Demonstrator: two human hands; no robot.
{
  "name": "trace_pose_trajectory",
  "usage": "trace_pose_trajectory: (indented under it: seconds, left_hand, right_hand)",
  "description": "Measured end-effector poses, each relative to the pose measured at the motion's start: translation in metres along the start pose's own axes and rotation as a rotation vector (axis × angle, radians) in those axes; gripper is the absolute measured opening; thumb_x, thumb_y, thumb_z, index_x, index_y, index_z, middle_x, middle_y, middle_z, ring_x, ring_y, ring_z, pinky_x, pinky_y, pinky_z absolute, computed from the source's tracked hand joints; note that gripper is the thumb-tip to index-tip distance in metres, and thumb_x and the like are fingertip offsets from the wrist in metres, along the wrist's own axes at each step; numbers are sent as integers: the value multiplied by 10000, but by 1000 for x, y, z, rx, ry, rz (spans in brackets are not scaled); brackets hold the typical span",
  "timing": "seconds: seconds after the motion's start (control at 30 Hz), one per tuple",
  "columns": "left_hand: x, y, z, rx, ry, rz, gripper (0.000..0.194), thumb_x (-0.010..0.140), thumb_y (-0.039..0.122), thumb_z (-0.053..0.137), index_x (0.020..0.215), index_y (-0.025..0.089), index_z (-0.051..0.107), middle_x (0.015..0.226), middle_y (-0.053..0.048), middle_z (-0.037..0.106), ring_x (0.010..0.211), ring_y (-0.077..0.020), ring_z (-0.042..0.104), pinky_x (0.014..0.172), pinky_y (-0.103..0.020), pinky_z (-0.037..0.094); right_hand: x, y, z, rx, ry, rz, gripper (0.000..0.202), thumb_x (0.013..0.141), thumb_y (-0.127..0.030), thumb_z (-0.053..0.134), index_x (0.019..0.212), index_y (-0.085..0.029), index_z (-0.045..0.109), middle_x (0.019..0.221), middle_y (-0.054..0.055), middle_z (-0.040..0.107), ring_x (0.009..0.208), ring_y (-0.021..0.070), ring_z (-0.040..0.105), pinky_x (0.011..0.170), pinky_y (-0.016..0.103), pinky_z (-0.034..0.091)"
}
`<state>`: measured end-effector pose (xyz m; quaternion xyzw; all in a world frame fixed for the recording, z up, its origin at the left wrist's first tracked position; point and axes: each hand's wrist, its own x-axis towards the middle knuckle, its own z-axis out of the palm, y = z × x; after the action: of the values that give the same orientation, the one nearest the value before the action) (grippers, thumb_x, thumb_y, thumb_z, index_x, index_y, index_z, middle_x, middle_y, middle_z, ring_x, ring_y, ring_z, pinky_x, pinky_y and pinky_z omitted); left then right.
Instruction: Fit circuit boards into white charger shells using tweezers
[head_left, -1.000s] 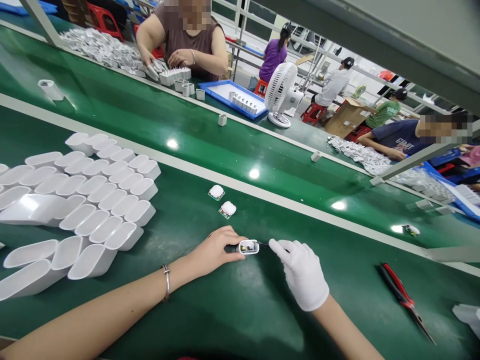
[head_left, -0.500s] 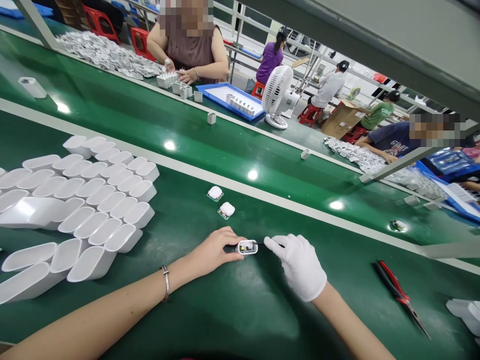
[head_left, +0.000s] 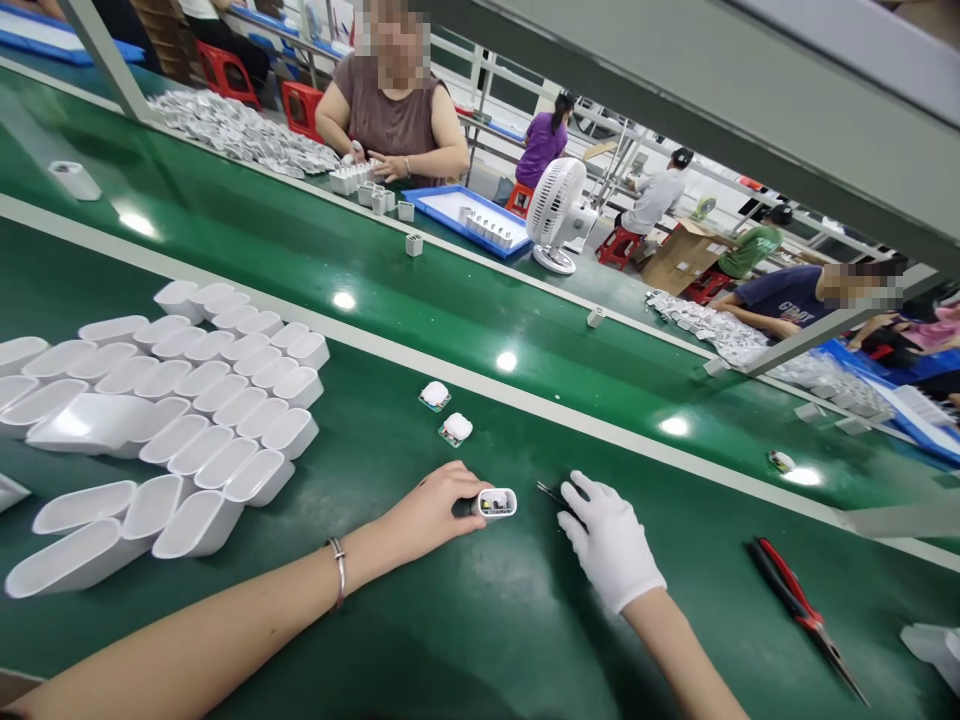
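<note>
Between the thumb and fingers of my bare left hand (head_left: 442,505) is a small white oval housing (head_left: 497,503), its open end facing up with electronic parts visible inside. My white-gloved right hand (head_left: 609,540) is to the right of the housing, apart from it. Thin dark tweezers (head_left: 551,492) extend from its fingers, tips pointing left. Beyond my hands, two small circuit boards with white tops lie on the green table, one board (head_left: 435,395) just behind the other (head_left: 456,429).
Many white oval shells (head_left: 214,390) stand at the left. Red-handled pliers (head_left: 806,615) lie at the right. A pale strip (head_left: 600,434) crosses the table. Past the green belt are a fan (head_left: 555,215), a blue tray (head_left: 472,220) and people working.
My right hand and the tweezers have drawn back to the right, away from the housing. The gloved fingers have spread somewhat. My left hand still holds the housing, and the view has shifted slightly.
</note>
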<state>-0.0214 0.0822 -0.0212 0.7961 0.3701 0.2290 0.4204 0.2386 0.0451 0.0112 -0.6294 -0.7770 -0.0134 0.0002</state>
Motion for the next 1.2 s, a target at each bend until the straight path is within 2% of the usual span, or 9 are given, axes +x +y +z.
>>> trace_pose_trajectory:
  seconds: [0.13, 0.27, 0.37, 0.5, 0.67, 0.8, 0.97, 1.1, 1.2]
  left_hand:
    - [-4, 7, -16, 257, 62, -104, 592, 719, 194, 674, 1278, 221, 481, 1205, -57, 573, 1117, -243, 487, 963, -355, 382]
    - [-13, 18, -56, 733, 376, -410, 492, 766, 119, 557, 1251, 123, 475, 1197, -143, 543, 1123, -314, 469, 947, -431, 356]
    - [-26, 25, -83, 944, 568, -622, 293, 775, 92, 482, 1050, 60, 577, 1067, -212, 550, 1048, -383, 485, 843, -469, 379]
    - [-43, 28, -102, 951, 622, -723, 256, 728, 33, 412, 871, 14, 623, 921, -258, 556, 923, -420, 521, 738, -466, 382]
    - [-44, 23, -108, 1016, 513, -694, 280, 674, -6, 377, 709, 86, 639, 708, -198, 605, 789, -344, 540, 669, -411, 382]
    - [-35, 20, -102, 1031, 368, -537, 349, 673, -54, 356, 730, 128, 647, 696, -137, 619, 780, -294, 529, 707, -417, 367]
    - [-23, 13, -90, 715, 150, -38, 496, 736, -72, 341, 1026, 214, 624, 862, -40, 626, 859, -198, 515, 810, -350, 373]
    - [-18, 16, -83, 587, 63, 123, 392, 831, 24, 413, 1079, 264, 599, 926, -16, 591, 930, -179, 503, 866, -331, 379]
    - [-14, 18, -71, 551, 281, -18, 451, 802, 260, 595, 1238, 286, 484, 1052, -40, 530, 1014, -232, 474, 879, -383, 393]
  right_hand:
    - [3, -42, 7, 270, 85, -209, 565, 827, -317, 551, 1349, -199, 371, 1378, 132, 412, 1195, 277, 446, 930, 425, 429]
    - [30, -73, 2, 544, -35, -432, 214, 895, -225, 446, 1073, -258, 560, 1021, 37, 632, 892, 157, 599, 804, 280, 478]
    - [71, -59, -7, 609, 60, -347, 158, 920, -255, 422, 859, -228, 565, 815, -13, 625, 740, 107, 591, 712, 202, 459]
    - [132, -4, -14, 430, 381, -38, 217, 921, -304, 376, 853, -178, 539, 849, 43, 601, 748, 143, 586, 637, 240, 417]
    - [159, 25, -11, 327, 435, 6, 223, 884, -256, 396, 925, -112, 562, 864, 113, 580, 725, 181, 583, 567, 280, 375]
    - [145, -20, -6, 294, 428, -177, 412, 755, -197, 598, 1155, -151, 509, 1185, 152, 513, 1086, 246, 494, 827, 334, 403]
    - [131, -80, 0, 438, 45, -585, 340, 700, -77, 578, 1004, -229, 572, 1070, 31, 585, 1002, 158, 535, 850, 289, 425]
    - [116, -85, 5, 480, -39, -474, 186, 706, -72, 562, 824, -215, 575, 812, -18, 601, 784, 139, 569, 725, 263, 446]
    - [86, -75, 15, 495, 51, -272, 373, 701, -143, 602, 1060, -223, 540, 991, 41, 597, 895, 197, 577, 755, 325, 463]
